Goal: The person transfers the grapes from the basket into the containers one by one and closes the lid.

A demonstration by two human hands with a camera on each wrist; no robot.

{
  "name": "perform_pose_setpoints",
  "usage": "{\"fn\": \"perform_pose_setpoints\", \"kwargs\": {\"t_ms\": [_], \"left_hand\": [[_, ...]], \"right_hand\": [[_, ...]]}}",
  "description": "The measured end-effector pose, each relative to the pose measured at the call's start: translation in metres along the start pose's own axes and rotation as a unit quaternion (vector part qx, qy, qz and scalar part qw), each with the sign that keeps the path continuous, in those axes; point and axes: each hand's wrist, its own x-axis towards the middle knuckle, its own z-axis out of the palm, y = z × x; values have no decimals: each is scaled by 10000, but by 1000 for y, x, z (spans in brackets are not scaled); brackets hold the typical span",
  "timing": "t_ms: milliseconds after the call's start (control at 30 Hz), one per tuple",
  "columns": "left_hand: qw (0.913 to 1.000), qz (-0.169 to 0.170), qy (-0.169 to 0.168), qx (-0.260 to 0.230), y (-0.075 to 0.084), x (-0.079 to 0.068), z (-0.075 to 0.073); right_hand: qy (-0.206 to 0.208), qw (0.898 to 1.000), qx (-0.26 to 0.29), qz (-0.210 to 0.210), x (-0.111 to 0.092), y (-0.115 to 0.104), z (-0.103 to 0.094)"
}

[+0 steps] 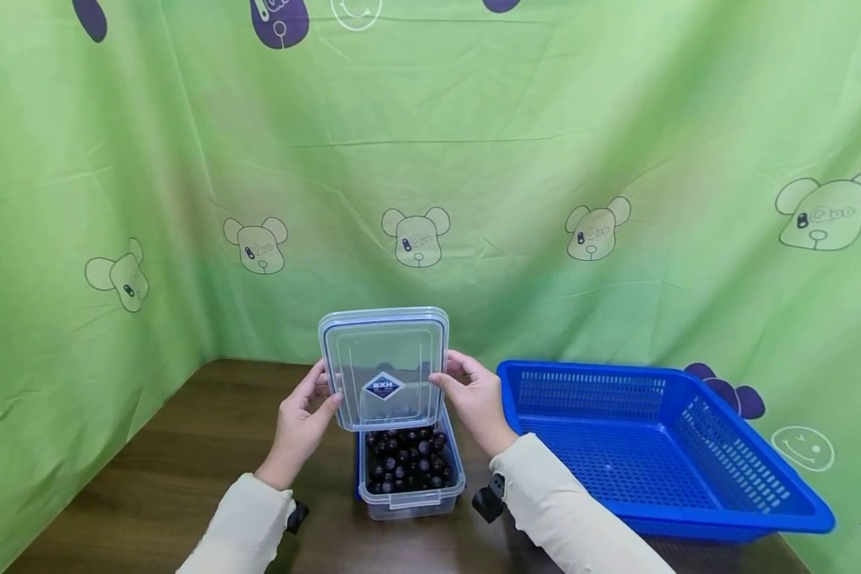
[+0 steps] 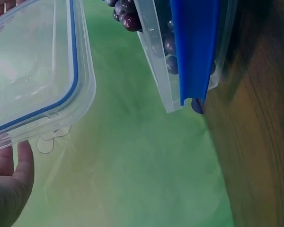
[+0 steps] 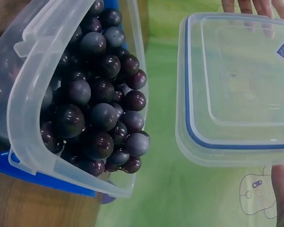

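Note:
A clear plastic lid (image 1: 387, 343) with a blue seal and a BXH label stands tilted up above the far part of a clear box (image 1: 412, 509). My left hand (image 1: 303, 422) grips the lid's left edge, thumb on the near face. On the opposite edge my right hand (image 1: 479, 402) pinches it the same way. Dark purple grapes (image 3: 102, 116) fill the box, heaped near its rim in the right wrist view. A blue latch (image 2: 196, 52) hangs down along the box's side in the left wrist view, and another blue latch (image 3: 42, 178) shows in the right wrist view.
A large blue plastic basket (image 1: 617, 510) with slotted walls stands to the right, close by my right forearm. Everything sits on a brown wooden table (image 1: 208, 446). Green cloth (image 1: 502, 287) with cartoon bear heads hangs behind and at the sides.

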Motion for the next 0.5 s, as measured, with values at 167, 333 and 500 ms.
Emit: {"fn": "perform_pose_setpoints", "kwargs": {"t_ms": [167,333,500], "left_hand": [[9997,-176,-44,190,2,3,4],[9970,-727,-74,240,2,8,6],[9867,-1602,-189,224,2,13,0]], "right_hand": [[192,9998,-28,60,3,0,-1],[216,9997,-108,-95,5,1,-2],[-582,9914,-655,-972,2,2,-4]]}}
